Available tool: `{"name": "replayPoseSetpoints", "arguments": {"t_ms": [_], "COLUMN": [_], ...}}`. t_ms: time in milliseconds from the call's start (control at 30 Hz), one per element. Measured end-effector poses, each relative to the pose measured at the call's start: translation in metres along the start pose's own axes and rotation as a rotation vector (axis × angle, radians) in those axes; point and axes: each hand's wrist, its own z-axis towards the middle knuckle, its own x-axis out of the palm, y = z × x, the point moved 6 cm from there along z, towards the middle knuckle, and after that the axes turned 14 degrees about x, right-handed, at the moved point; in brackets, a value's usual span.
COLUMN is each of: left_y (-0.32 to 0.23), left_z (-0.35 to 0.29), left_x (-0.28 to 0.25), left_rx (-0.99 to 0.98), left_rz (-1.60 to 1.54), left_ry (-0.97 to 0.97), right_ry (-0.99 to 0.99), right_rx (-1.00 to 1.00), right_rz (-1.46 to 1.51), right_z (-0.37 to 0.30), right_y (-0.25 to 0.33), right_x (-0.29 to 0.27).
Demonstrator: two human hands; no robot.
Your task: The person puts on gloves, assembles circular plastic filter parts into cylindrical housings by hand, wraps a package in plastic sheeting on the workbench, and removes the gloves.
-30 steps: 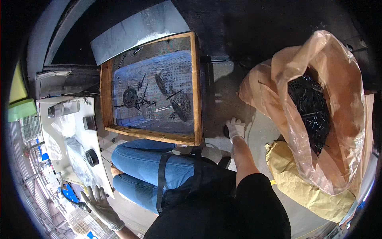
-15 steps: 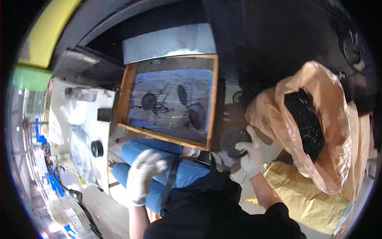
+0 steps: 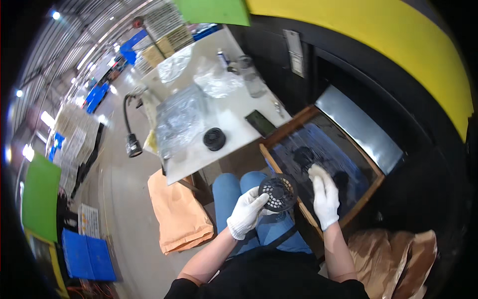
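Table [image 3: 239,114], frame [image 3: 289,127], left hand [image 3: 247,213] on disc [image 3: 279,192]

The white table stands beside the wooden frame. The right hand [image 3: 325,199] hangs over the frame — fingers stretched, mostly together. Left thumb and fingers clamp the disc's rim — near the frame's edge. On the table lie a phone [image 3: 260,123] and a black reel [image 3: 214,139].

Lamp glare: small white ceiling lamps [image 3: 56,15] blow out
Shine: clear crinkled plastic bag [image 3: 181,114] glints on bright white tabletop [image 3: 235,112]
Gloom: kinda murky inside the brown wooden frame [image 3: 289,125]
Fisheye rim: edges bend hard, corners go black
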Motion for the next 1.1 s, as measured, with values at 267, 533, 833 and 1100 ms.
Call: {"name": "replayPoseSetpoints", "arguments": {"t_ms": [267,533,833,1100], "left_y": [-0.032,-0.045,-0.038,-0.048], "left_z": [0.024,0.05,0.048,0.037], "left_x": [-0.041,-0.062,-0.108,-0.114], "left_rx": [0.318,0.5,0.917,0.446], "left_rz": [0.888,0.233,1.242,0.532], "left_ry": [-0.051,-0.323,-0.078,-0.573], "right_ry": [0.415,0.642,0.687,0.294], "right_rx": [-0.369,0.591,-0.092,-0.044], "right_rz": [-0.854,0.506,-0.634,-0.342], "right_z": [0.016,0.014,0.035,0.036], "right_y": [0.04,0.003,-0.004,0.018], "right_x": [0.134,0.187,0.207,0.21]}}
